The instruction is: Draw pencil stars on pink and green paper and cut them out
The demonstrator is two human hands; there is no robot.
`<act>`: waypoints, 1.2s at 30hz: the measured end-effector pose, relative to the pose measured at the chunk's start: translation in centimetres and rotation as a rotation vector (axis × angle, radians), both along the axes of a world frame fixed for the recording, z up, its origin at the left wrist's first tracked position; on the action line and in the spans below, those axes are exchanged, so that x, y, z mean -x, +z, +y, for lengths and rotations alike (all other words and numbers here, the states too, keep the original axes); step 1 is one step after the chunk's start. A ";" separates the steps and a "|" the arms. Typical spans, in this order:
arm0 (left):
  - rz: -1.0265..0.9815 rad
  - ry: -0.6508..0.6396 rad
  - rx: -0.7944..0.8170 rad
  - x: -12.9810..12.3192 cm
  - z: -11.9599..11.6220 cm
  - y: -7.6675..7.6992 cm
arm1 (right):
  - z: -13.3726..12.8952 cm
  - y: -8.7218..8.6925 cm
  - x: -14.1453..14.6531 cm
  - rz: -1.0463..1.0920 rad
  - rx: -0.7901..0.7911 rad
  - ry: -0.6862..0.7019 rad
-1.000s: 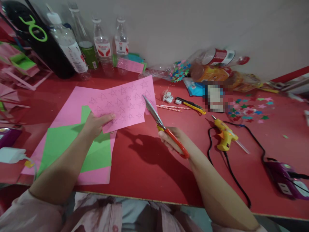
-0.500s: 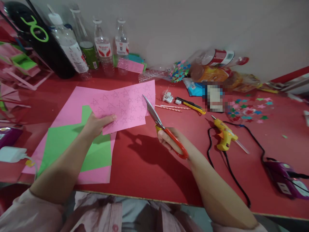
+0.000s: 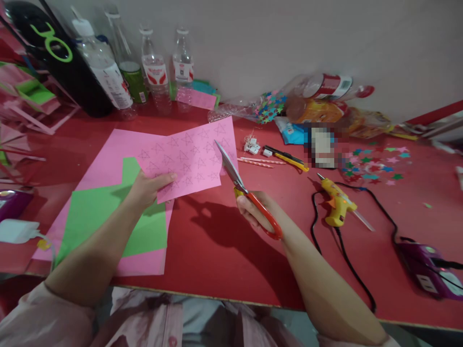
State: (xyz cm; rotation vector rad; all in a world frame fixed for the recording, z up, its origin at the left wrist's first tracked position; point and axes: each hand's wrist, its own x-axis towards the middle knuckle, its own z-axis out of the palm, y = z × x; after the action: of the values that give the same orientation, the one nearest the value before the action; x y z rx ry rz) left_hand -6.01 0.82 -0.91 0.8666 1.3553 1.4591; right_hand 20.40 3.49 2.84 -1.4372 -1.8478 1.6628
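My left hand pinches the lower left edge of a pink paper sheet, thumb on top. Rows of hand-drawn stars cover that sheet, which is held above the table. In my right hand is a pair of scissors with red handles, pointing up and left. Their blades look nearly closed and overlap the right part of the sheet in view; whether they touch it I cannot tell. Beneath my left hand and forearm lies green paper on larger pink paper.
A yellow glue gun with a black cord lies right, near a purple power strip. Behind are a yellow cutter, striped sticks and loose paper stars. Several plastic bottles line the wall of the red table.
The pink sheet has shifted slightly to the right with my left hand. The scissors remain in my right hand, almost unmoved.
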 end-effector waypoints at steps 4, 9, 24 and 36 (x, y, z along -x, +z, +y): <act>-0.005 -0.008 -0.007 0.0 0.0 -0.2 | 0.0 -0.1 0.0 -0.007 -0.017 -0.005; 0.028 -0.036 0.011 0.1 -0.1 -0.3 | 0.1 -0.8 -0.1 -0.035 0.007 -0.007; 0.024 -0.059 0.001 -0.4 -0.3 -0.7 | -0.9 -0.6 0.8 0.050 -0.048 -0.043; 0.009 -0.147 0.069 -0.4 -0.5 -0.8 | -1.0 -0.9 1.2 0.046 -0.017 -0.097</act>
State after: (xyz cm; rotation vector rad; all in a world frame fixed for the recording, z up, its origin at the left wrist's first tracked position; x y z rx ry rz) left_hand -5.65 0.33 -1.75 0.9098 1.3122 1.2898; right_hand 19.22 2.53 1.96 -1.4452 -1.7350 1.6165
